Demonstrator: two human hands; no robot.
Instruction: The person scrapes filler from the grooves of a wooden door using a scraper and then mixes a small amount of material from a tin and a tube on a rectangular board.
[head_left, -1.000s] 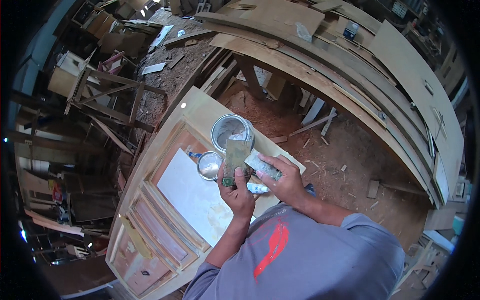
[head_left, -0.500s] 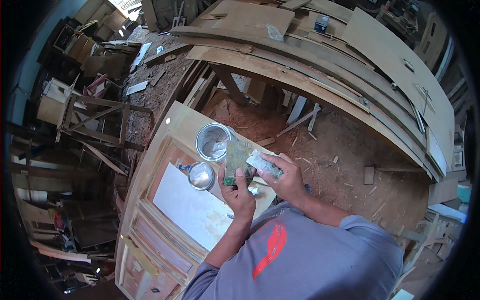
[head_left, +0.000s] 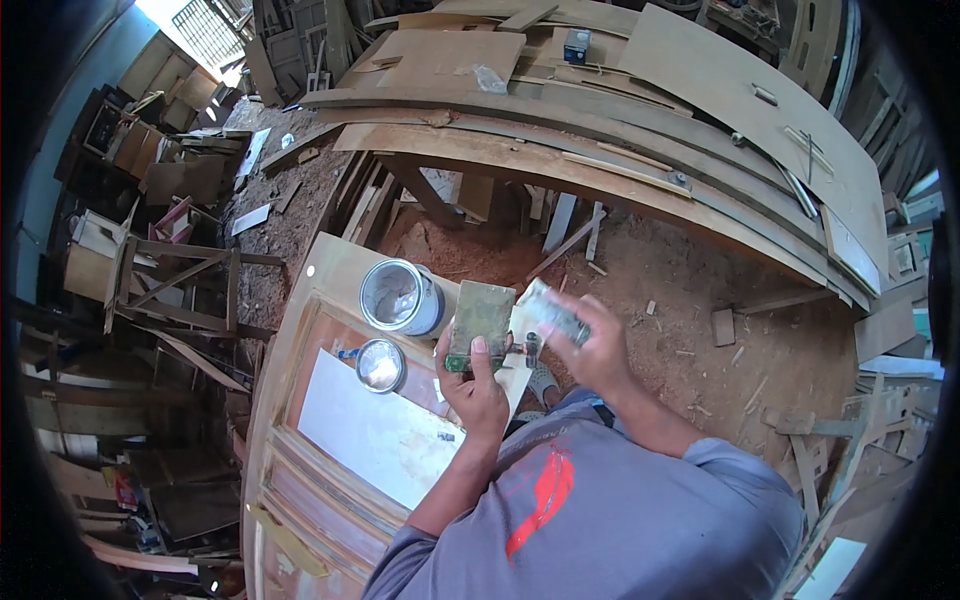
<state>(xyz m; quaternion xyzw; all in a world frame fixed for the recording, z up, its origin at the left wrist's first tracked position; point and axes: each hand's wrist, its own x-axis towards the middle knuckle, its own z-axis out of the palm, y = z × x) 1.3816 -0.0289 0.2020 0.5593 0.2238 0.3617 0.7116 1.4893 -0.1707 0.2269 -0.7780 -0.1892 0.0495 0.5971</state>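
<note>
My left hand [head_left: 472, 400] grips a flat, greenish-grey rectangular block [head_left: 483, 312] by its lower end, thumb across its face. Its exact kind does not show. My right hand [head_left: 603, 350], slightly blurred, is closed round a pale, grey-smeared flat piece [head_left: 552, 312], perhaps a folded cloth; it is held just right of the block, apart from it. To the left, an open metal can [head_left: 428, 302] with whitish stuff inside stands on a wooden panelled door [head_left: 338, 262]. A round metal lid [head_left: 381, 365] lies nearer me, beside a white sheet [head_left: 350, 415] with beige smears.
A large workbench [head_left: 440, 142] stacked with boards and planks stretches across the far side. Wood scraps litter the dirt floor [head_left: 670, 270] to the right. On the left stand a wooden trestle [head_left: 232, 285] and piled timber.
My right hand has drawn the pale piece away from the block toward the right. The block now shows more of its face. The whole view has shifted slightly.
</note>
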